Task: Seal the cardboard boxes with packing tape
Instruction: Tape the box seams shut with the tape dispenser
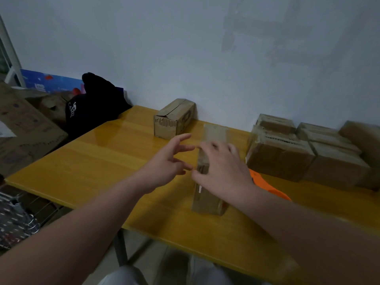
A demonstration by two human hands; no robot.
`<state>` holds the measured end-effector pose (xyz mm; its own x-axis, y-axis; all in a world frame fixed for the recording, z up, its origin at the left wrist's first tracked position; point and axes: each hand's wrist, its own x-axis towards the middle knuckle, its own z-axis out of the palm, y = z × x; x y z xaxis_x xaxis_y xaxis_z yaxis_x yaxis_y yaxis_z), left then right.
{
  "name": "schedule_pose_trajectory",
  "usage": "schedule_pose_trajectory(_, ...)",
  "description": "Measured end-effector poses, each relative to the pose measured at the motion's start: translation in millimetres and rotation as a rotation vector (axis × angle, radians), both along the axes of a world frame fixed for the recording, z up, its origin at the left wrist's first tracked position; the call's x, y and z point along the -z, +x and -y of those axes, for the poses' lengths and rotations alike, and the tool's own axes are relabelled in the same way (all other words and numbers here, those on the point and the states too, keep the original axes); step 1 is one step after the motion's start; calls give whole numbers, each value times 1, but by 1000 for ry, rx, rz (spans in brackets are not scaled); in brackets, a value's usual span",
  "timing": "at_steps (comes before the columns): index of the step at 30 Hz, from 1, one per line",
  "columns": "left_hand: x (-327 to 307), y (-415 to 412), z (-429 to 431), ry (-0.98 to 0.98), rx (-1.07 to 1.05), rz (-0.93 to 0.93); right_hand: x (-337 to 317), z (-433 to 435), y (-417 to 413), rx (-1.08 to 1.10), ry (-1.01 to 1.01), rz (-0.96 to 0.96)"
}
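A: From the head view, your right hand [222, 169] lies over the top of the long cardboard box [206, 199] in the middle of the counter [92, 165], with the thumb down its left side. The hand is blurred, so I cannot tell whether you are clamping the box or only resting on it.

B: Your left hand [168, 161] is wide open with the fingers spread. It holds nothing and sits just left of the box, apart from it.

A: Here is the risk. The box is narrow and tall, so if you press or pull on its upper edge with only one hand, it could tip or skid toward your left. Steady it with the left hand first.

B: The orange tape dispenser [269, 188] lies just right of your right wrist. If you reach for it blind, you could knock it off the near edge.

A: The stacked boxes [287, 157] farther right of that hand sit close, so a wide swing could clip them.

B: Now the gaps. Your right hand covers the box's top seam, so I cannot tell whether the flaps are shut or taped. Your wrist hides most of the dispenser, including any roll.

A: The small box [174, 119] beyond your left hand shows a slit along its top. I can't make out any tape there.
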<state>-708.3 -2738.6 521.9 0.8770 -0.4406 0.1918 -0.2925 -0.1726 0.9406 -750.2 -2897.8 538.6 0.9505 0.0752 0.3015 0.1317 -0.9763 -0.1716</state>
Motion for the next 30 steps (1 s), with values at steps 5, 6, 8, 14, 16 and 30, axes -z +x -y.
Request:
schedule_pose_trajectory(5, -7, 54, -1, 107, -161, 38, -16, 18, 60, 44, -58, 89)
schedule_pose_trajectory(6, -8, 67, -1, 116, -186, 40, -21, 25, 74, 43, -83, 115)
schedule_pose_trajectory(8, -8, 94, 0, 137, -218, 43, -28, 42, 104, 49, -111, 140)
schedule_pose_trajectory(14, -2, 168, 21, 406, -416, 209, -31, 91, 177, 138, -48, 97)
schedule_pose_trajectory(16, 2, 188, 29, 531, -477, 254, -26, 103, 192, 161, -75, 71)
schedule_pose_trajectory(30, 39, 267, 39, 850, -613, 307, 3, 161, 231, 265, -153, -10)
